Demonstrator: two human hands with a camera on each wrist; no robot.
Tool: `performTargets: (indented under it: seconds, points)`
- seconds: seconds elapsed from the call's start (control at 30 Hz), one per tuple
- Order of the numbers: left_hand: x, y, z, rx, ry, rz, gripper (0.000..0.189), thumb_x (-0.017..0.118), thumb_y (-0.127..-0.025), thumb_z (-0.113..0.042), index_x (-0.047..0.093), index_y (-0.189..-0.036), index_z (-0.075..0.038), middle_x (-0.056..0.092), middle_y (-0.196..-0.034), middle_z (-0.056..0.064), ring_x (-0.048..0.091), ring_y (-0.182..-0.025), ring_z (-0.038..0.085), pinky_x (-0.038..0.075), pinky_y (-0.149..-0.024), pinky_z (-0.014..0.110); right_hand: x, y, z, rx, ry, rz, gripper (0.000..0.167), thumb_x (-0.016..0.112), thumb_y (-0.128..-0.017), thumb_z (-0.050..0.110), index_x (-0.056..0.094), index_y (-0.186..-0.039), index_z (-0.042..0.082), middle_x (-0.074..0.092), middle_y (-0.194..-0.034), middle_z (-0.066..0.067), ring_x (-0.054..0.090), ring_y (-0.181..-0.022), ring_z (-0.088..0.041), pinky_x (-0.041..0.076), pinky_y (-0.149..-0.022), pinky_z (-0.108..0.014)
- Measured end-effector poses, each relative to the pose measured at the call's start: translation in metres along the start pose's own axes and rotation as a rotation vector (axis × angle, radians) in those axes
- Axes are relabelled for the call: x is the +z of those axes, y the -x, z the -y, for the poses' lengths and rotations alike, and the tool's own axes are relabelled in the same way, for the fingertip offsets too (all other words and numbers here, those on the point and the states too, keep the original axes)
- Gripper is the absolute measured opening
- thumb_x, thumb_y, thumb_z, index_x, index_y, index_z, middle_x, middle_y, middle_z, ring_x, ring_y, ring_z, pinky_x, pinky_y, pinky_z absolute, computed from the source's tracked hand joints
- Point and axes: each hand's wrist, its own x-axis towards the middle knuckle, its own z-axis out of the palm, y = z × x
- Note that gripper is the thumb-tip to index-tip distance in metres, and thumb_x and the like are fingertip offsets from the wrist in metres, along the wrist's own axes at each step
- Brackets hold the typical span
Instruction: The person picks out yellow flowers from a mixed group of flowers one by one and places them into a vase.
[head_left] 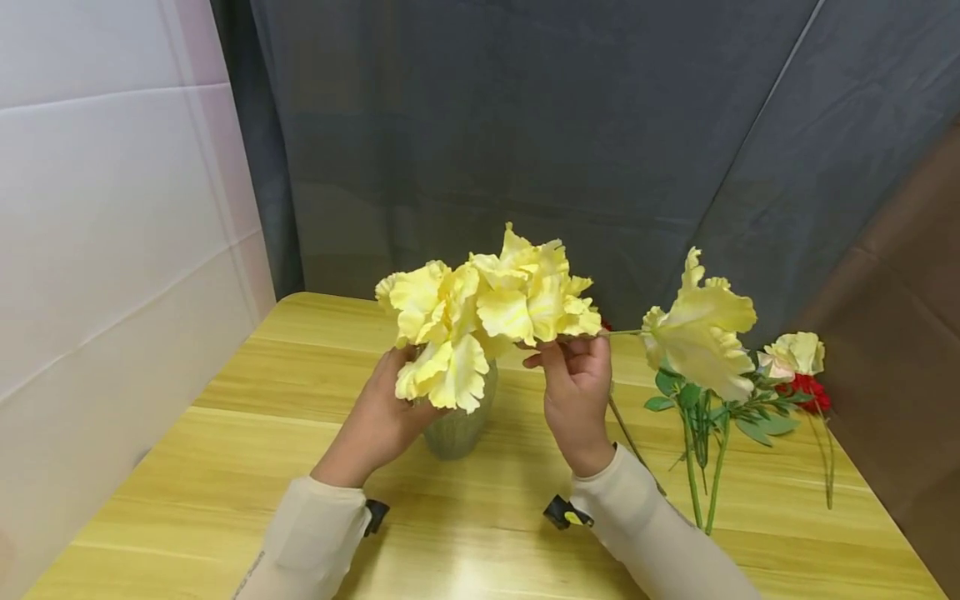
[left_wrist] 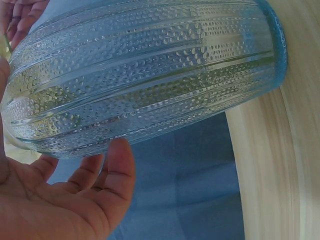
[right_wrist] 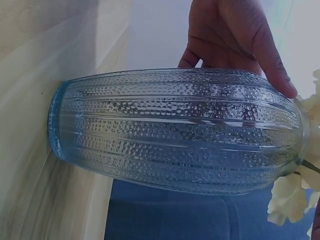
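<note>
A clear ribbed glass vase (head_left: 456,435) with a dimpled surface stands upright on the table. My left hand (head_left: 386,421) holds it near the top, thumb close to the rim and fingers round the far side, as the right wrist view shows. Large ruffled yellow flowers (head_left: 450,333) spread over the vase mouth and hide it in the head view. To the right of the vase, my right hand (head_left: 579,400) pinches a thin stem (head_left: 624,332). This stem runs out sideways to another yellow blossom (head_left: 701,325). In the right wrist view, a dark stem (right_wrist: 311,166) crosses the vase's rim.
Green-leaved stems (head_left: 705,450) lie on the right of the wooden table (head_left: 247,467), with a red flower (head_left: 808,392) and a pale cream flower (head_left: 795,354). A thin stem (head_left: 633,442) lies beside my right wrist. Behind the table hangs a dark grey curtain (head_left: 487,125).
</note>
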Motion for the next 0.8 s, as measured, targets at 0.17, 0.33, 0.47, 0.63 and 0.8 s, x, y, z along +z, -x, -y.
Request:
performTargets:
  seconds: [0.17,0.33,0.47,0.63,0.8]
  points:
    - [0.0,0.001,-0.001,0.013,-0.022,0.0,0.072,0.078,-0.088,-0.032,0.038,-0.144,-0.011,0.045,-0.132,0.008,0.047,-0.122,0.027,0.043,-0.099,0.053,0.006,0.0,-0.002,0.065,-0.01,0.005,0.012,0.052,-0.098,-0.006,0.044,-0.098,0.002,0.059,-0.087,-0.009,0.067,-0.077,-0.02,0.052,-0.066,-0.028]
    - [0.001,0.001,-0.001,0.003,-0.048,-0.002,0.075,0.077,-0.088,-0.031,0.035,-0.147,-0.011,0.043,-0.136,0.01,0.047,-0.124,0.03,0.044,-0.098,0.053,0.013,0.001,-0.005,0.121,0.15,0.0,0.019,0.054,-0.095,-0.004,0.04,-0.085,0.004,0.055,-0.072,-0.004,0.057,-0.064,-0.012,0.046,-0.058,-0.025]
    - [0.002,0.002,-0.004,-0.019,-0.04,-0.01,0.085,0.078,-0.086,-0.04,0.03,-0.152,-0.014,0.041,-0.139,0.009,0.046,-0.125,0.03,0.043,-0.099,0.053,0.019,0.002,-0.008,0.135,0.199,0.046,0.018,0.054,-0.098,-0.003,0.04,-0.085,0.0,0.053,-0.074,-0.001,0.049,-0.059,-0.011,0.041,-0.055,-0.023]
    - [0.002,0.002,-0.006,-0.014,-0.046,-0.024,0.091,0.078,-0.084,-0.046,0.028,-0.154,-0.017,0.04,-0.141,0.009,0.046,-0.126,0.03,0.042,-0.1,0.055,0.026,0.003,-0.01,0.136,0.254,0.115,0.015,0.051,-0.099,-0.005,0.04,-0.088,-0.003,0.053,-0.08,-0.003,0.049,-0.065,-0.012,0.043,-0.059,-0.025]
    - [0.0,0.003,-0.007,-0.012,-0.053,-0.026,0.091,0.078,-0.085,-0.044,0.028,-0.155,-0.016,0.04,-0.143,0.011,0.045,-0.127,0.032,0.041,-0.101,0.057,0.031,0.005,-0.009,0.148,0.343,0.123,0.01,0.049,-0.098,-0.011,0.049,-0.093,-0.003,0.052,-0.085,-0.008,0.053,-0.079,-0.02,0.047,-0.072,-0.032]
